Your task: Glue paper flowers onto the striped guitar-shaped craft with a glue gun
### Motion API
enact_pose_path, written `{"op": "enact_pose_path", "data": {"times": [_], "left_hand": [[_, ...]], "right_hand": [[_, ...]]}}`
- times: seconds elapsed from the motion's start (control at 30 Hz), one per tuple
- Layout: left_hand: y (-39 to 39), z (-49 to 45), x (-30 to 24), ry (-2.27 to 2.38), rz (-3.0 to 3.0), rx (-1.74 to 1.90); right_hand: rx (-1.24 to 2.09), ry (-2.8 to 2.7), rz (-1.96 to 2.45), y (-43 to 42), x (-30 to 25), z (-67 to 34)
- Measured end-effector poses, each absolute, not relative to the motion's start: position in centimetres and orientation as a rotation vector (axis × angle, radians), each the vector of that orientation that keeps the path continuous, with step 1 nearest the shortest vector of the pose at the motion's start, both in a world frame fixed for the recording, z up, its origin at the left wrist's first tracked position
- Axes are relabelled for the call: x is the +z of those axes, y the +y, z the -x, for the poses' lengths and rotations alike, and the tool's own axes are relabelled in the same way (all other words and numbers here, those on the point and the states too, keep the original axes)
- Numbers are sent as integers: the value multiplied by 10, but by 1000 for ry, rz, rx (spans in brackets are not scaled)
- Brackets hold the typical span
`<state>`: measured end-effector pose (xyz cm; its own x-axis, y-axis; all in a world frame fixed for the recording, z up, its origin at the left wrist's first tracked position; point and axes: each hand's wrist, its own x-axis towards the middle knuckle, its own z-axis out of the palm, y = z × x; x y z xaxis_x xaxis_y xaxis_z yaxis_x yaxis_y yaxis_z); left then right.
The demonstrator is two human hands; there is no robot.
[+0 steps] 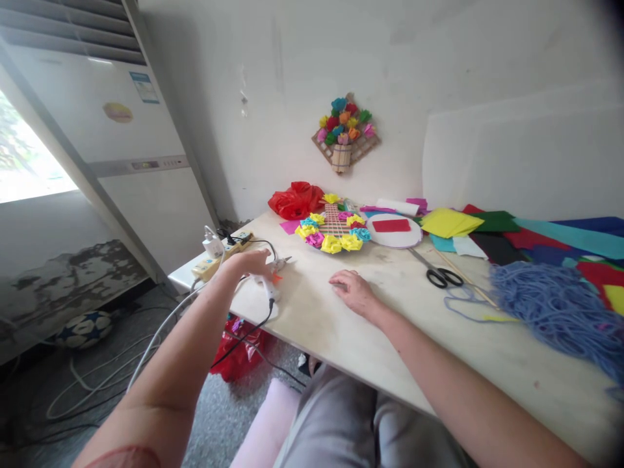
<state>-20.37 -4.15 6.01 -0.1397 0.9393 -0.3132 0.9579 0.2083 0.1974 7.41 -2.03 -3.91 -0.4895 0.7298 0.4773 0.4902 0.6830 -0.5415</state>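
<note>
Remotely, I watch a pale tabletop (312, 325) against a white wall (219, 117). One white glue gun with an orange trigger (270, 291) is at my left hand (254, 262); I can't tell whether those fingers grip it. My right hand (355, 291) rests, fingers loosely parted. I count one pair of black-handled scissors (431, 266).
</note>
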Motion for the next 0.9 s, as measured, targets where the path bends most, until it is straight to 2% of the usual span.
{"op": "enact_pose_path", "data": {"times": [0.2,0.43,0.6,0.9], "left_hand": [[-46,212,65,1992,-1702,69],[-47,224,61,1898,-1971,-83],[-47,219,53,2023,-2048,-162],[-31,218,52,2138,-2128,-18]], "right_hand": [[423,-2191,917,-19,-40,-75],[449,-2188,923,-19,-39,-74],[474,-2183,932,-18,-38,-74],[449,-2186,929,-18,-39,-74]]}}
